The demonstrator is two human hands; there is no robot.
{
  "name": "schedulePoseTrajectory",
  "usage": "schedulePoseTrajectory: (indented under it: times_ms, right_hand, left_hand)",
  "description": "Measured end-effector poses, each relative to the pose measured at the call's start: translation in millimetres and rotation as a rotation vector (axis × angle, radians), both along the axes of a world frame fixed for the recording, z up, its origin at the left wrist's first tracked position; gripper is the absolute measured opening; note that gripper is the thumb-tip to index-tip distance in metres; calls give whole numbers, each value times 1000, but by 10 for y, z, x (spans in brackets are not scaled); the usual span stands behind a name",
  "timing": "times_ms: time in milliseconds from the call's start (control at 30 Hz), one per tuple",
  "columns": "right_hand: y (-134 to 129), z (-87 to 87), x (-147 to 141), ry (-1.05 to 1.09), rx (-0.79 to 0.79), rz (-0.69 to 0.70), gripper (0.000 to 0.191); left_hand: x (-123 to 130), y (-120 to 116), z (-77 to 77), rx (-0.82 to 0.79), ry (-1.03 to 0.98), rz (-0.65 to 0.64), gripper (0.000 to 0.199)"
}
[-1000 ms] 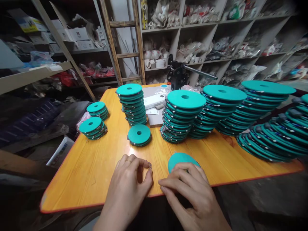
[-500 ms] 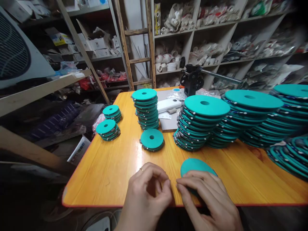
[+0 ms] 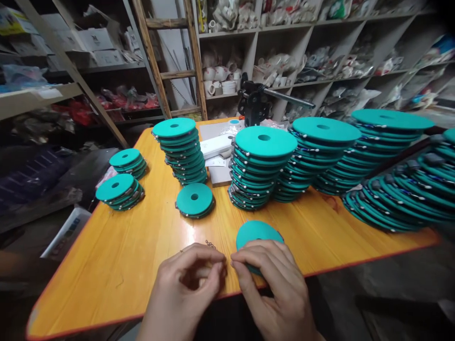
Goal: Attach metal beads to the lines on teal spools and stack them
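Snugly, the right hand point(image 3: 273, 284) grips a teal disc point(image 3: 254, 233), the left hand point(image 3: 183, 289) half-closed beside a metal chain point(image 3: 210, 244).

The held disc point(image 3: 256, 232) is plain teal. The stacked discs point(image 3: 262, 141) match this teal, each with a dark centre hole; dark blue cord bands their edges, and white dots are spaced along the rims. The worktop point(image 3: 88, 274) is orange-yellow with a brown wood-grain pattern and a red edge strip point(image 3: 88, 325). The small chain point(image 3: 210, 244) is silver. The flat box point(image 3: 216, 145) is white. The clamp point(image 3: 253, 104) is black, with a grey steel bar point(image 3: 287, 94). The plastic bags point(image 3: 124, 101) on the shelf are red.
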State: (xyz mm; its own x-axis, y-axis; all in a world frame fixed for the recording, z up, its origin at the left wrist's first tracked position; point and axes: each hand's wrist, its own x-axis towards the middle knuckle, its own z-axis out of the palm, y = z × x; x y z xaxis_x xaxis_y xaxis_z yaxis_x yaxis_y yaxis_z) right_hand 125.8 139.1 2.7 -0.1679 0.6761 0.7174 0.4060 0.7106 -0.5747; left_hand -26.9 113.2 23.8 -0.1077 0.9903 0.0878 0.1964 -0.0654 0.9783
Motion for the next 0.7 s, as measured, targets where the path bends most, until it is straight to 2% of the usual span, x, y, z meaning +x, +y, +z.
schedulePoseTrajectory:
  times_ms: [433,700]
  right_hand:
    - [-8,-4,27,-33,-50,52,14]
    - [14,-10,30,-63,-7,68,13]
  left_hand:
    - [57,0,-18,-15,-32,3,10]
    - [24,-44,0,-66,17,-56,5]
